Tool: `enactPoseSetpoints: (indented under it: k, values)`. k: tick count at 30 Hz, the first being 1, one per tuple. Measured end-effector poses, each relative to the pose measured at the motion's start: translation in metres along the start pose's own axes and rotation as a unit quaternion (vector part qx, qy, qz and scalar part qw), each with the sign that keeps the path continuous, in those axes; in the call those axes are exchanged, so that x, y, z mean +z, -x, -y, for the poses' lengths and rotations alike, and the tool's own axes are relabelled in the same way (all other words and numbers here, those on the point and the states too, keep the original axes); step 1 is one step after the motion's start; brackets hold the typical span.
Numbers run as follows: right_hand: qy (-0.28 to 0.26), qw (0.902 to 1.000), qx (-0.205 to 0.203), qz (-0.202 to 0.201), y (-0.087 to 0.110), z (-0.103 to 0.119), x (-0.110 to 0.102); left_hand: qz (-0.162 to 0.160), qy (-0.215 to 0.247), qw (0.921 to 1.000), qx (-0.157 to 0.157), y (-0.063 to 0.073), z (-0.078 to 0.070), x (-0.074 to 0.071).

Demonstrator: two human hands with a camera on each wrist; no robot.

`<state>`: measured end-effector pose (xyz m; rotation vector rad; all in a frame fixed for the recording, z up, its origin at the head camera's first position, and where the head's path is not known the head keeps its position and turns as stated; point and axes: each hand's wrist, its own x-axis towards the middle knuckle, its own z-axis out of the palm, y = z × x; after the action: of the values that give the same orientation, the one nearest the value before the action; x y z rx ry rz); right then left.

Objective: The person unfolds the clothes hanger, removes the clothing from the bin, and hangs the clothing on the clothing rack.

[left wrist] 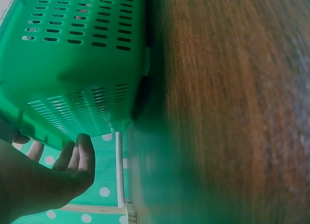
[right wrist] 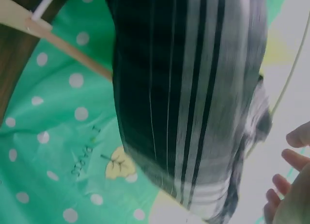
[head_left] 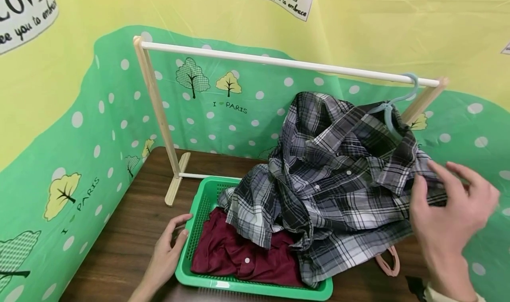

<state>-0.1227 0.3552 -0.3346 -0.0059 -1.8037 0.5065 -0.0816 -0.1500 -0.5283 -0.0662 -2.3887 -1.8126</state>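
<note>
A black, grey and white plaid shirt (head_left: 330,178) hangs from a light blue hanger (head_left: 388,109), whose hook is over the rack's white bar (head_left: 279,62). Part of the shirt drapes across a green plastic basket (head_left: 185,257) holding a folded dark red shirt (head_left: 239,262) with a white button. At the plaid shirt's right shoulder is my right hand (head_left: 458,209), fingers spread and gripping nothing; in the right wrist view it appears apart from the cloth. My left hand (head_left: 169,244) is at the basket's left rim, fingers loosely bent, the fingertips at or just touching the edge.
The rack's wooden left post (head_left: 157,107) and foot (head_left: 177,180) stand on the brown wooden table (head_left: 115,249). A pink hanger (head_left: 389,262) lies partly under the shirt at right. Printed green and yellow cloth (head_left: 223,102) lines the back and sides.
</note>
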Motion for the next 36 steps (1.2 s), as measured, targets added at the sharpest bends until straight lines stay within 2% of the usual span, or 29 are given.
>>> enactPoseSetpoints:
  k: [3, 5, 7, 10, 13, 17, 21, 23, 27, 29, 30, 32, 36]
  values:
    - [-0.036, 0.9979, -0.015, -0.052, 0.017, 0.023, 0.002, 0.0, -0.005, 1.0, -0.004, 0.0, -0.001, 0.0]
    - [-0.064, 0.9965, -0.025, -0.049, 0.027, 0.035, 0.001, 0.001, -0.009, 0.9999, -0.009, 0.0, -0.002, 0.0]
    - [-0.093, 0.9948, -0.035, -0.019, 0.038, 0.044, -0.004, 0.002, -0.01, 0.9999, -0.012, 0.0, -0.002, -0.001]
    - [-0.129, 0.9894, -0.048, 0.048, 0.054, 0.049, -0.014, 0.007, -0.005, 0.9999, -0.005, -0.001, -0.001, -0.002]
    - [-0.162, 0.9785, -0.039, 0.122, 0.074, 0.046, -0.025, 0.02, 0.002, 0.9998, 0.006, -0.002, 0.0, -0.004]
    - [-0.21, 0.9561, -0.001, 0.204, 0.103, 0.034, -0.034, 0.041, -0.004, 0.9991, 0.008, -0.003, 0.001, -0.006]
    - [-0.243, 0.9273, 0.029, 0.283, 0.13, 0.026, -0.041, 0.071, 0.004, 0.9971, 0.027, -0.006, 0.007, -0.007]
    - [-0.255, 0.9058, 0.042, 0.336, 0.14, 0.025, -0.044, 0.087, 0.025, 0.9951, 0.041, -0.008, 0.011, -0.007]
    - [-0.28, 0.8506, 0.068, 0.44, 0.154, 0.026, -0.044, 0.105, 0.074, 0.9901, 0.057, -0.01, 0.019, -0.005]
    - [-0.283, 0.8321, 0.086, 0.469, 0.158, 0.027, -0.042, 0.111, 0.094, 0.9873, 0.064, -0.01, 0.022, -0.004]
    - [-0.281, 0.8267, 0.097, 0.478, 0.16, 0.028, -0.041, 0.113, 0.102, 0.986, 0.068, -0.01, 0.023, -0.003]
    - [-0.262, 0.8254, 0.115, 0.487, 0.162, 0.031, -0.038, 0.116, 0.115, 0.984, 0.07, -0.01, 0.025, -0.003]
    - [-0.218, 0.8349, 0.13, 0.488, 0.164, 0.035, -0.033, 0.12, 0.127, 0.9826, 0.062, -0.01, 0.029, -0.003]
